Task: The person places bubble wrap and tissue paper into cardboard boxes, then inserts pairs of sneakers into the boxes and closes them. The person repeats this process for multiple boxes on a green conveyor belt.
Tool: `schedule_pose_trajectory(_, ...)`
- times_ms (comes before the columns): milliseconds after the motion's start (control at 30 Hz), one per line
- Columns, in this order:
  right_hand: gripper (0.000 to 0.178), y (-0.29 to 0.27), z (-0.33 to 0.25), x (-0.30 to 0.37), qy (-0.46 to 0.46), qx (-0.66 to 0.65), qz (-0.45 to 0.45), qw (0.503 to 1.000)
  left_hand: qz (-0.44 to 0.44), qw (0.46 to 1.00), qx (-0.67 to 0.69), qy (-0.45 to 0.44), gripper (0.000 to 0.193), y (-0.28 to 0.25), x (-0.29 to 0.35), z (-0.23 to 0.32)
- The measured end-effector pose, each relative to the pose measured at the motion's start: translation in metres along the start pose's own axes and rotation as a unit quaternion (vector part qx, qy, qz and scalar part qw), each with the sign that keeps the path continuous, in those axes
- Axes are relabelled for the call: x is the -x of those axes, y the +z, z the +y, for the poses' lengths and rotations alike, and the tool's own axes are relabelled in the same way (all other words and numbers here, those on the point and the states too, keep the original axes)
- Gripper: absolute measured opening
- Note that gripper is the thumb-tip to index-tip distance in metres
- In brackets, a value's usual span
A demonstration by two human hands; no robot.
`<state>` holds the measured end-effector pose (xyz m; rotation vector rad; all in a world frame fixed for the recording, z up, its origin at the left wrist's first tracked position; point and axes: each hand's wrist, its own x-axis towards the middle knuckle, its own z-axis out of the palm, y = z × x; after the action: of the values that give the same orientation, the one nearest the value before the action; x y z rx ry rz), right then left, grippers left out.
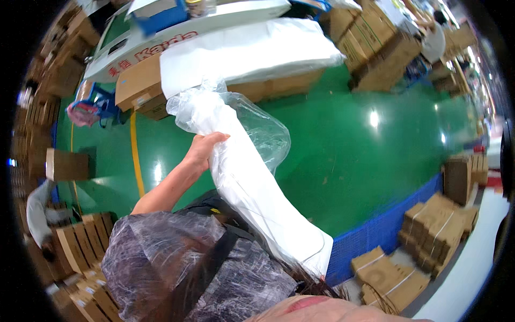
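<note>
White, long and gently curving, the panel (252,174) is the thing we are watching, and it stretches across the middle of our view, from near the brown cartons (137,83) down to the person's chest. In comes the left hand (204,150) from the lower left — and we see it clamped on the panel's left edge, thumb side uppermost, with some fingers hidden from us. The right hand is out of our sight, so we cannot tell how its fingers stand.

Look at the far end: clear plastic (268,131) bunches around it and billows out to the right, above the green floor (348,139). Just beyond, we have a white wrapped bundle (247,51) lying across the cartons. The near end reaches down beside the dark, filmy garment (161,247) on the person.

Over on our left, a yellow line (135,155) runs along the floor, and a co-worker (39,214) bends among boxes. Lower right, we spot strapped stacks of flat cardboard (391,276) — just past a blue strip (351,249).
</note>
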<state>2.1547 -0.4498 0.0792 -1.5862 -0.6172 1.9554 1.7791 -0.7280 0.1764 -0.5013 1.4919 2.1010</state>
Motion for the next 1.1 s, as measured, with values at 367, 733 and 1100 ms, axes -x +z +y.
schedule_pose_trajectory(367,0.047,0.126,-0.113,-0.098,0.027,0.103,-0.182,0.978,0.207,0.957,0.138,0.147,0.040,0.002,0.054,0.000)
schedule_pose_trajectory(733,0.044,0.364,-0.151,-0.119,-0.022,0.239,-0.326,0.914,0.303,0.905,0.216,0.207,0.038,-0.013,0.027,0.068)
schedule_pose_trajectory(1100,0.046,0.701,-0.222,-0.152,-0.248,0.246,-0.431,0.832,0.292,0.863,0.155,0.382,0.040,0.022,-0.134,0.273)
